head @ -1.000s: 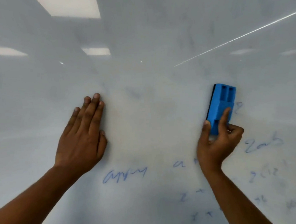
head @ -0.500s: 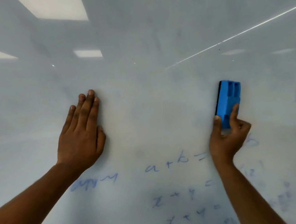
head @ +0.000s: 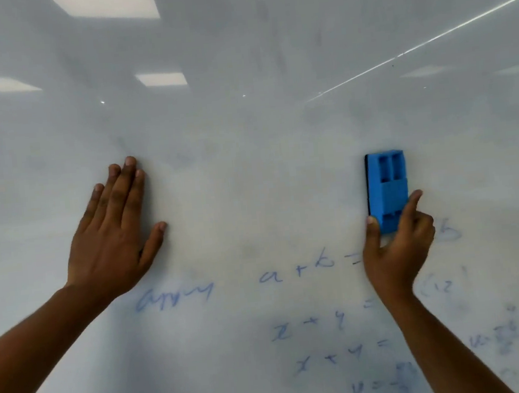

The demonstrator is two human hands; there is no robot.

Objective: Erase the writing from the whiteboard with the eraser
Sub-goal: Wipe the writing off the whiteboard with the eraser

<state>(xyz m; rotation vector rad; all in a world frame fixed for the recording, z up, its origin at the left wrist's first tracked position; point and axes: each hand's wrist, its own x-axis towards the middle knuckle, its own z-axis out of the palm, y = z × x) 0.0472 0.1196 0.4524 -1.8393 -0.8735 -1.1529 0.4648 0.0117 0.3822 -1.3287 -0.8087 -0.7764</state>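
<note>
Blue plastic, the eraser (head: 387,190) stands upright against the whiteboard (head: 246,134), my right hand (head: 394,246) pinching its lower end between thumb and fingers so the pad stays flat. My left hand (head: 113,242) lies flat on the board, fingers straight, I judge for bracing. The writing (head: 297,272) sits below and between both hands, unerased.

Rectangular white ceiling light panels (head: 112,3) appear as soft reflections across a glossy pale grey surface, another smaller panel (head: 161,79) lower down, and a thin bright diagonal streak of light (head: 421,43) at right
</note>
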